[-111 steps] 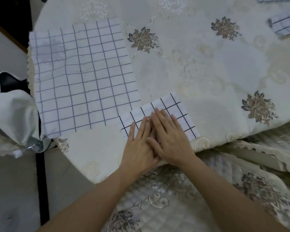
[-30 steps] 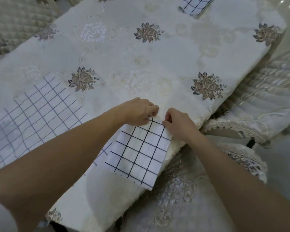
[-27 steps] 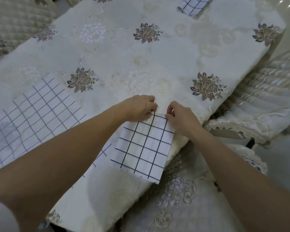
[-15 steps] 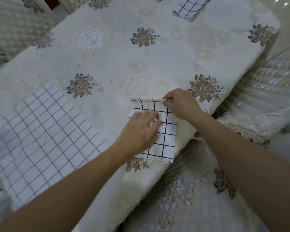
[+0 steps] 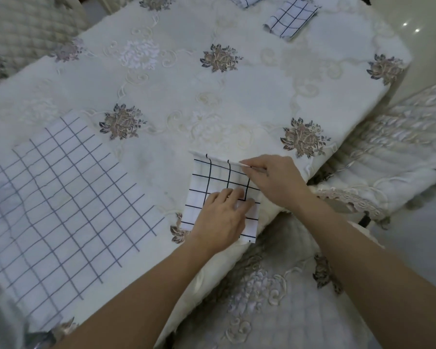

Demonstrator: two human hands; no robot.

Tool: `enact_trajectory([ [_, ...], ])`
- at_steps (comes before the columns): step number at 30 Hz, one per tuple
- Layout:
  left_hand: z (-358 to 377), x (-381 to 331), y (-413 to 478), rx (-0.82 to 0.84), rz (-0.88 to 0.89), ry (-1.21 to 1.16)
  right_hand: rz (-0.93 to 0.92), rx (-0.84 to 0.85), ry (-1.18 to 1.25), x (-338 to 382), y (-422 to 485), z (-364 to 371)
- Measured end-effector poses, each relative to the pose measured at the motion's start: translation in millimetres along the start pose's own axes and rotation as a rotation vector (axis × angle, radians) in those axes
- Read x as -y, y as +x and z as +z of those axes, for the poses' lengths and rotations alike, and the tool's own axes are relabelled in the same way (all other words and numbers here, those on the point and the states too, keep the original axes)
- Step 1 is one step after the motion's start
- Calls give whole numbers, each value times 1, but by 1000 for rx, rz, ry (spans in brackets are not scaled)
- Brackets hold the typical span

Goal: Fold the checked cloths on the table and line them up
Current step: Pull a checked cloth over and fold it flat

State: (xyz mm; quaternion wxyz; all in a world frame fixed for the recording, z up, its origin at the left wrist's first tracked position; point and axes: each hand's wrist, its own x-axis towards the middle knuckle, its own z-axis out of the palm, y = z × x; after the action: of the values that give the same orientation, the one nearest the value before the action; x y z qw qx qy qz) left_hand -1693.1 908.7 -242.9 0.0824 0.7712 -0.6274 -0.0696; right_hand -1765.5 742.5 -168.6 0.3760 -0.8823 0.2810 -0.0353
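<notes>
Two hands are on one small folded checked cloth (image 5: 213, 187) at the near edge of the surface (image 5: 237, 102), right where the embroidered tablecloth drops away toward the chair. Left hand (image 5: 220, 219) lies flat on the cloth's lower half, fingers (image 5: 233, 195) straight and close together, pinning it; right hand (image 5: 275, 181) pinches the far right corner between thumb and fingertips, lifting that top edge a touch. The job here looks like squaring up the fold, so the smart play is to keep the left palm heavy, draw the pinched corner taut and lay it down level with the layers beneath, then smooth outward. Watch that near corner: it hangs past the surface's edge and could slide off. The cloth's long axis runs away from the person, nearly straight up the view with a slight tilt, its lifted edge at the far end. One big unfolded checked cloth (image 5: 58, 210) waits flat to the left, well apart, and two folded cloths (image 5: 290, 17) sit at the far side, where this one probably belongs.
</notes>
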Motion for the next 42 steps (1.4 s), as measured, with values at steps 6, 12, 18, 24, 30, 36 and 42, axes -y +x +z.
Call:
enact_trajectory([
  [6, -18, 2, -44, -38, -97, -21, -147, -37, -65, -6, -36, 20],
  [12, -20, 25, -115, 13, -160, 15, -275, -106, -215, -9, -54, 47],
  [18, -11, 26, -128, 69, -145, 104, -389, -133, -407, -14, -73, 67],
  [24, -11, 16, -135, 68, -223, 102, -448, -77, -514, -21, -81, 77],
  [30, -5, 11, -145, 107, -268, 106, -464, -15, -528, -33, -83, 83],
  [36, 1, 6, -144, 97, -286, 101, -463, -4, -527, -33, -85, 83],
  [42, 1, 5, -144, 99, -295, 108, -440, -2, -532, -31, -87, 83],
])
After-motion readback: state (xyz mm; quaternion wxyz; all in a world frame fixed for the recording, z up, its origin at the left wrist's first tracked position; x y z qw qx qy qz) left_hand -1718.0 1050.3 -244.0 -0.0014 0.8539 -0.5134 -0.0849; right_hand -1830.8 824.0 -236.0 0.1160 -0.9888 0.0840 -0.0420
